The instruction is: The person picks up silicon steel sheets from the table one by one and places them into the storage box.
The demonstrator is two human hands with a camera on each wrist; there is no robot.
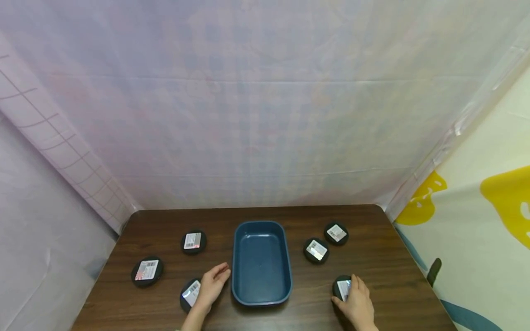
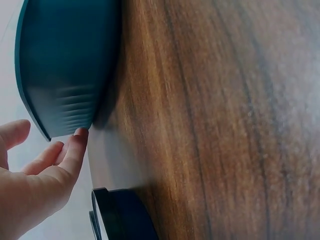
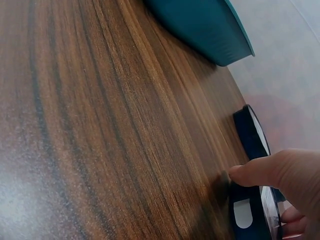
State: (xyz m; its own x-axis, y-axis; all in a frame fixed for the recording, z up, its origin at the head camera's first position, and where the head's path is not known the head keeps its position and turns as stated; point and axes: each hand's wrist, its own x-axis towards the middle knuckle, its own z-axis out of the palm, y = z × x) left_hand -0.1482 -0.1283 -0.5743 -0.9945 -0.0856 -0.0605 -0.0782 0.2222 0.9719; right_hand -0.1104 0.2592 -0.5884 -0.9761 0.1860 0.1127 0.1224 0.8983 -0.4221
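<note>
On the table's right side my right hand (image 1: pixel 357 304) grips a round black tub (image 1: pixel 342 286) with a white barcode label on top. In the right wrist view the thumb lies against the side of this tub (image 3: pixel 242 212), and the fingers are partly hidden behind it. My left hand (image 1: pixel 212 286) holds nothing; its fingers are loosely bent close to the left wall of a dark blue rectangular bin (image 1: pixel 261 301). The left wrist view has the fingertips right at the ridged end of the bin (image 2: pixel 67 65). Another labelled black tub (image 1: pixel 188 294) lies partly behind the left hand.
Two labelled black tubs (image 1: pixel 193 242) (image 1: pixel 147 271) lie farther left on the brown wooden table (image 1: pixel 265 319). Another two tubs (image 1: pixel 316 250) (image 1: pixel 336 233) lie right of the bin. A pale checked sheet (image 1: pixel 256 138) hangs behind the table's back edge.
</note>
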